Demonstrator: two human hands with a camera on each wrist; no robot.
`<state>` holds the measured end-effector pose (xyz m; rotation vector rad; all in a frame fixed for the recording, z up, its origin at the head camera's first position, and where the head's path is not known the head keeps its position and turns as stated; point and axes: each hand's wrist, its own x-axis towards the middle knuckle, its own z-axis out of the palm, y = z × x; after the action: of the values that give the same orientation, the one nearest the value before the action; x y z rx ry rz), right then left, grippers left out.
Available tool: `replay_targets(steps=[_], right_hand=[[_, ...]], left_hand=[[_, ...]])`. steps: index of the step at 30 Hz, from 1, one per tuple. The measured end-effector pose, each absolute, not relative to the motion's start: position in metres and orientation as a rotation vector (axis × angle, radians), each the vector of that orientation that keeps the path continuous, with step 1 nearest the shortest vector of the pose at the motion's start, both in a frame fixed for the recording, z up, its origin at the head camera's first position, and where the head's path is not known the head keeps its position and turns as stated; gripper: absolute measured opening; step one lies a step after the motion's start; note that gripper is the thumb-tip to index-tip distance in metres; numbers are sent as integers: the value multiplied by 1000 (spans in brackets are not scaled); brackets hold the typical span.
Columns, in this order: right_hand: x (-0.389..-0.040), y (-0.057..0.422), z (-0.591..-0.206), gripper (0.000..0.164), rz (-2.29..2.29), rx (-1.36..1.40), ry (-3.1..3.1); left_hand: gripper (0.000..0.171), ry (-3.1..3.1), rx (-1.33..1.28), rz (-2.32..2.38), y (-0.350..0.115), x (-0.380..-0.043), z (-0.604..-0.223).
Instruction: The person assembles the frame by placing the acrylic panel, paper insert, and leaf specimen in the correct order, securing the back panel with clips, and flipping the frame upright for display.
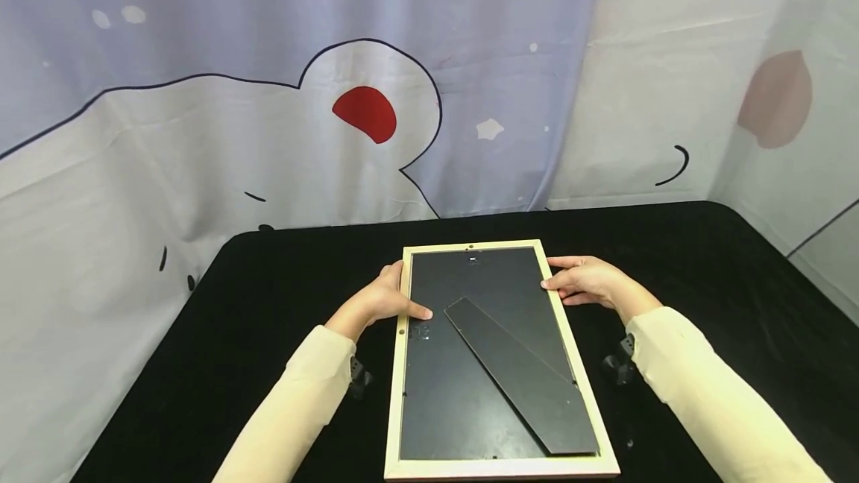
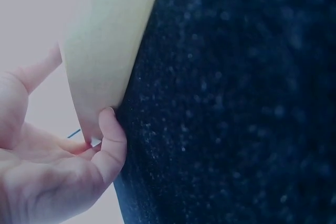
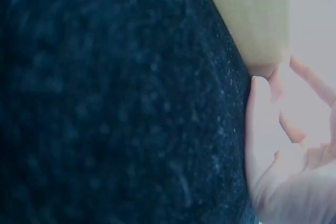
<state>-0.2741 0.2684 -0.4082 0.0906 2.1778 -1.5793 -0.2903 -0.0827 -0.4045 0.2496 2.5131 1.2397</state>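
A picture frame (image 1: pixel 483 393) lies face down on the black-covered table, its pale wooden border around a dark backing board. A flat dark stand leg (image 1: pixel 520 375) slants across the lower right of the backing. My left hand (image 1: pixel 385 297) grips the upper left side, thumb over the border onto the board. On the opposite side, my right hand (image 1: pixel 593 282) holds the border, with one digit over its top. In the left wrist view, curled fingers (image 2: pixel 111 140) touch the lower edge of the wood. A straighter finger (image 3: pixel 258 124) meets the wood in the right wrist view.
Black cloth (image 1: pixel 705 267) covers the table on both sides of the frame. Behind it hangs a pale curtain (image 1: pixel 201 155) with printed outlines and a red shape. A dark device (image 1: pixel 620 364) sits at the right wrist, and another (image 1: pixel 359 377) at the left.
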Motion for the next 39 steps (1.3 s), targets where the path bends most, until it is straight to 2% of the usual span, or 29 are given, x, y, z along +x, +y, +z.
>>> replay_targets(steps=[21,29,39], right_hand=[[-267,256,-403,76,-1490,91,2324],[-265,265,-408,73,-1442,-60,2292],[-266,274,-411,84,-1486,-179,2191]], left_hand=[[114,2483,252,1206,-88,-287,-402],[112,2461,282,1228,-92,-286,-404],[110,2461,367,1155,-99,-286,-404]])
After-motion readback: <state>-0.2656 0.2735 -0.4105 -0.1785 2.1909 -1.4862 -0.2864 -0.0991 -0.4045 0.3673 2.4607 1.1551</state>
